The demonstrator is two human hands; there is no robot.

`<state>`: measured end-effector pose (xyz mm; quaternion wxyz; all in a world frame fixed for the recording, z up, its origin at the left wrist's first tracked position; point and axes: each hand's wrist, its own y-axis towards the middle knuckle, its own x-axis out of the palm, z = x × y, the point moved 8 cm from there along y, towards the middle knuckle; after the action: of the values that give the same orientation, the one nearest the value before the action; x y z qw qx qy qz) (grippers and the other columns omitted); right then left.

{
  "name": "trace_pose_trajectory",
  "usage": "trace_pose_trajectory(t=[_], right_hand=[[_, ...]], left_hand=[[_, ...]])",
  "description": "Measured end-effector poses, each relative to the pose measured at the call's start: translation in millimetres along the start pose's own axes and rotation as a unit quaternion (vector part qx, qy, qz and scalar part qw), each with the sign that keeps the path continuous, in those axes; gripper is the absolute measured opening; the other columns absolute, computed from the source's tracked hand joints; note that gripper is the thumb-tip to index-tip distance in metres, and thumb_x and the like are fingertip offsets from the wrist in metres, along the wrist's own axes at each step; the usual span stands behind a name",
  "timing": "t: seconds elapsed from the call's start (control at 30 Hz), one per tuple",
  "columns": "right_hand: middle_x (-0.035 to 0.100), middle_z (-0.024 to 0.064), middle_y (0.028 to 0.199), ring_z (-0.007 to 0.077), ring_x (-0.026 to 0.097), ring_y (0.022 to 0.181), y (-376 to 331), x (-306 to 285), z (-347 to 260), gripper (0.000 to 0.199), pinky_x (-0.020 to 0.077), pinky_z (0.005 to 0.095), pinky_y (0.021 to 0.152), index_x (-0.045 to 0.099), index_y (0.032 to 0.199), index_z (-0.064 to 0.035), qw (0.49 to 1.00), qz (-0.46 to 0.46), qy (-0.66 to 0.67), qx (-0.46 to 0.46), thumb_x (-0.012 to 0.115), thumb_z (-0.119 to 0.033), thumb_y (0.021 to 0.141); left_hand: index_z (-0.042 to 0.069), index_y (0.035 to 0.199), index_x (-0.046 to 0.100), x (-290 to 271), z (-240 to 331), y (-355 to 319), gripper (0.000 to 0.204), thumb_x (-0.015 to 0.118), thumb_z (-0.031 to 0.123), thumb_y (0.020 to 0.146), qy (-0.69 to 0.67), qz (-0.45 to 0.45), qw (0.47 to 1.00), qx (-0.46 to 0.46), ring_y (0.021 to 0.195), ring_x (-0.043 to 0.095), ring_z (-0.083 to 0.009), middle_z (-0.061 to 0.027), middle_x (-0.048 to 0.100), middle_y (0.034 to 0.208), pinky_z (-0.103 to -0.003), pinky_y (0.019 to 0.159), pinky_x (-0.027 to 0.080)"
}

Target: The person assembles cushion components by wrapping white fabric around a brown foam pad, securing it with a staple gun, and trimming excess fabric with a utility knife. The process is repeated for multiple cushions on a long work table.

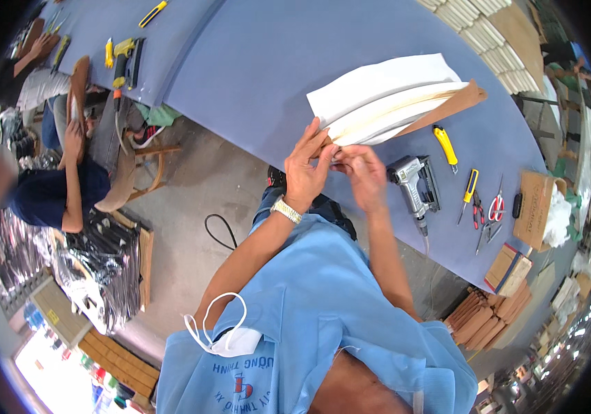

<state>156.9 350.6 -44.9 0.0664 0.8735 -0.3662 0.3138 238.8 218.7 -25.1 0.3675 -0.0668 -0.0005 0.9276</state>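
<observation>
A: status?
B: both hands at the near corner of the panel [385, 96]. White padded piece over a brown backing, lying on the blue table [254, 76], just beyond the table edge in front of the person

A: grip?
B: left hand [307, 169] fingers spread, thumb and forefinger pinching the panel's corner edge. Right hand [363, 176] curled, fingertips nipping the same edge right beside it. Whether it also holds something small, can't tell, hidden by the knuckles

A: step?
B: looks like folding or tucking the cover at that corner, pre-fastening. A judgement only

A: tools?
B: stapler [414, 183] just right of the right hand, hose trailing off the table. Yellow knife [446, 146] beyond it, scissors [496, 207] further right. None touched

A: next move needs?
B: probably one hand keeps the fold tight and flat while the other goes for the stapler. Letting go early would likely let the cover spring back
</observation>
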Motion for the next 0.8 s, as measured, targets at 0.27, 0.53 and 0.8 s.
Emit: trace_pose_trajectory(t=[0.27, 0.53, 0.8], right_hand=[[0.066, 0.0229, 0.13, 0.0371, 0.065, 0.119, -107, -205, -74, 0.071, 0.0522, 0.0471, 0.1, 0.047, 0.15, -0.0056, 0.739, 0.243, -0.617, 0.119, 0.078, -0.01, 0.086], [0.07, 0.0215, 0.11, 0.0419, 0.067, 0.097, -89, -225, -49, 0.085, 0.0532, 0.0516, 0.089, 0.043, 0.154, -0.0093, 0.678, 0.212, -0.696, 0.104, 0.078, -0.007, 0.076], [0.071, 0.0083, 0.096, 0.0153, 0.066, 0.079, -116, -64, -97, 0.041, 0.0549, 0.03, 0.072, 0.065, 0.124, 0.0032, 0.885, 0.316, -0.334, 0.078, 0.08, -0.012, 0.09]], left_hand=[[-0.001, 0.128, 0.07, -5, 15, 2, 0.039, 0.078, 0.014, 0.093, 0.108, 0.008, 0.988, 0.109, 0.116, 0.072, -0.0313, -0.0216, 0.065, 0.139, -0.037, 0.094, 0.062], [0.002, 0.14, 0.062, -5, 15, 16, 0.052, 0.077, 0.023, 0.095, 0.148, -0.02, 0.984, 0.101, 0.109, 0.074, -0.0319, -0.0213, 0.072, 0.124, -0.04, 0.087, 0.06], [0.006, 0.14, 0.063, 6, 23, 1, 0.054, 0.078, 0.03, 0.093, 0.212, -0.04, 0.953, 0.21, 0.122, 0.068, -0.0333, -0.0142, 0.069, 0.134, -0.041, 0.088, 0.061]])
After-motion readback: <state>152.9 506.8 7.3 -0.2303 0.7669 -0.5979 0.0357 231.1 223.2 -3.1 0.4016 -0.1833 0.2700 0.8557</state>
